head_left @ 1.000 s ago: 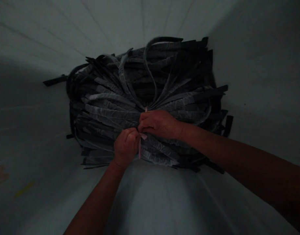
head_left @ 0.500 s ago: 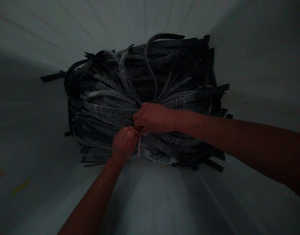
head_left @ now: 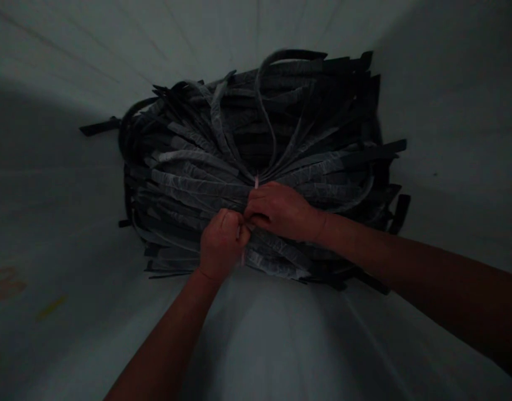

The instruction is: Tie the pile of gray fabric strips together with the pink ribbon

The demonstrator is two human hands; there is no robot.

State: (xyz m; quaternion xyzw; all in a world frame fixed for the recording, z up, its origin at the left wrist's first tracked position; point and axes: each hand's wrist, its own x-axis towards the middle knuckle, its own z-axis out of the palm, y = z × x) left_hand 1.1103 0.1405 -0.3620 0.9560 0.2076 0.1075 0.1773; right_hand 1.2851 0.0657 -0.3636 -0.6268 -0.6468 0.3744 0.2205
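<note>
Pale sheeting under flat grey strips, hands pinching pink string.

1. Two bare arms come into the picture, one from about 7 o'clock and one from about 4 o'clock.
2. The left hand has nothing on it: no glove, no ring that can be seen.
3. The right hand is bare too.
4. No sleeves show. Both arms are uncovered from the wrist all the way to the edge of the picture.
5. No watch or band sits on either wrist.
6. The light is dim, so small marks cannot be made out.
</note>
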